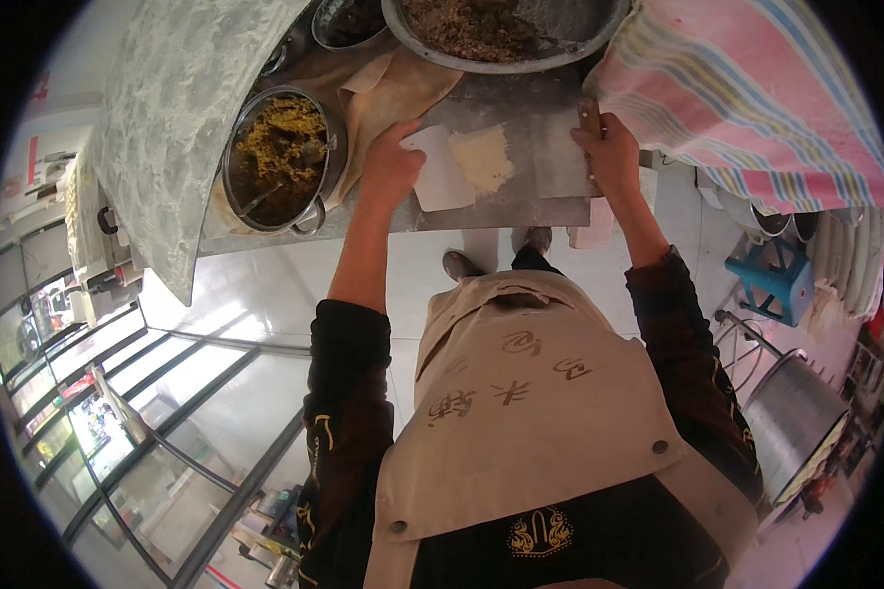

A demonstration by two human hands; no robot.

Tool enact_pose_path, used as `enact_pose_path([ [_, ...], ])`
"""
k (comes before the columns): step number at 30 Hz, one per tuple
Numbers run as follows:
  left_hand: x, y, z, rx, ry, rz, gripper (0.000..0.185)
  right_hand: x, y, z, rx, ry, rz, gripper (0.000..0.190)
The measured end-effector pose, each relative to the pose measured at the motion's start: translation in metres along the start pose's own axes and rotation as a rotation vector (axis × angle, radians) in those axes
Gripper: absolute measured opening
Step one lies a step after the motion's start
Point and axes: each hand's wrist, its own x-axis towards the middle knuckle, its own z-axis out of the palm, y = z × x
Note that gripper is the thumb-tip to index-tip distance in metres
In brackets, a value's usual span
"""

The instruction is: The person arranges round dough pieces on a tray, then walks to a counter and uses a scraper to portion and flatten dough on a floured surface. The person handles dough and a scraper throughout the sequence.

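Observation:
My left hand [398, 163] holds the left edge of a flat white scraper [440, 173] against the grey work surface [504, 96]. A thin, pale yellowish layer [484, 158] with ragged edges, perhaps dough or flour, lies just right of the scraper. My right hand [605, 151] is closed around the wooden handle [588, 121] of a wide tool. The tool's broad flat metal blade [560, 158] points left and rests on the surface, apart from the pale layer.
A metal pot [331, 147] of yellow and dark filling stands at the left on brown cloth [390, 88]. A large metal basin [516, 68] of brown filling is at the far edge. A striped cloth [744, 96] lies to the right, a dusty grey sheet [184, 110] left.

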Motion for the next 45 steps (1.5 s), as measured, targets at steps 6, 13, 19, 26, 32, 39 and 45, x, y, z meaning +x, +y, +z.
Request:
enact_pose_path([
  [6, -0.001, -0.004, 0.015, 0.051, 0.075, 0.232, 0.055, -0.003, -0.006, 0.017, -0.014, -0.023, -0.028, 0.042],
  [13, 0.002, -0.008, 0.021, -0.034, 0.063, 0.198, 0.054, -0.009, -0.016, 0.037, -0.013, -0.024, -0.005, 0.037],
  [19, 0.006, -0.007, 0.024, -0.092, 0.045, 0.212, 0.053, -0.015, -0.029, 0.055, 0.079, -0.121, 0.001, 0.043],
  [26, -0.005, 0.015, 0.016, -0.094, 0.032, 0.231, 0.053, -0.013, -0.032, 0.067, 0.027, -0.126, -0.071, 0.044],
  [32, -0.009, 0.043, 0.020, 0.069, 0.092, 0.257, 0.052, -0.015, -0.033, 0.076, 0.133, -0.166, -0.005, 0.043],
  [39, -0.015, 0.074, 0.023, 0.180, 0.099, 0.194, 0.050, -0.014, -0.031, 0.081, 0.344, -0.217, 0.069, 0.043],
  [45, -0.030, 0.099, 0.011, 0.221, 0.140, 0.233, 0.049, -0.013, -0.023, 0.080, 0.556, -0.270, 0.176, 0.043],
])
